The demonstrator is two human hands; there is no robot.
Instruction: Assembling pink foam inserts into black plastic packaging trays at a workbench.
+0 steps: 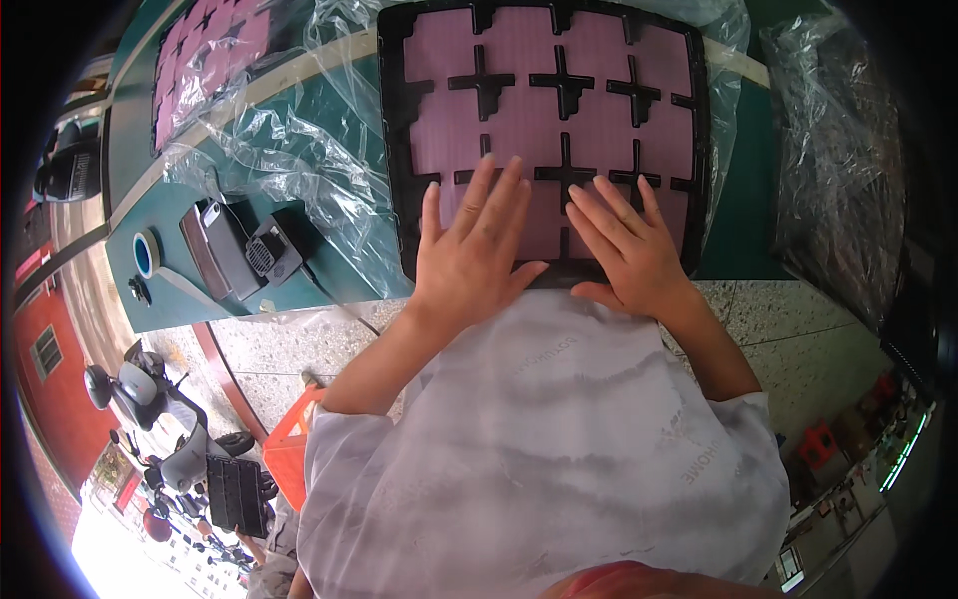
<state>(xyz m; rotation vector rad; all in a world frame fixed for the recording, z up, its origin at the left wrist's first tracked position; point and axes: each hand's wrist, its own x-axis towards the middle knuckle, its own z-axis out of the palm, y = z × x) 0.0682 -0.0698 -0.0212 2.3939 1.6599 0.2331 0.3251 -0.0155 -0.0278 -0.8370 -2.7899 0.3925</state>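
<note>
In front of me on the green table lies a black plastic tray [396, 150] with raised cross-shaped dividers. Flat pink pieces [524, 110] fill its compartments. My left hand [469, 240] rests palm down over the near left part of the tray, fingers stretched out and a little spread. Beside it, my right hand [627, 245] lies flat over the near right part, its fingers also apart. Neither hand grips anything; the thumbs point toward each other near the tray's front edge. The hands hide some of the pink pieces in the near row.
Crumpled clear plastic film [299, 160] spreads left of the tray; more plastic wrapping [833, 150] is at the right. A second tray with pink pieces [215, 50] lies far left. Nearer are a phone [222, 235], a black corded device [275, 250] and a tape roll [146, 254]. An orange stool [287, 449] stands lower left.
</note>
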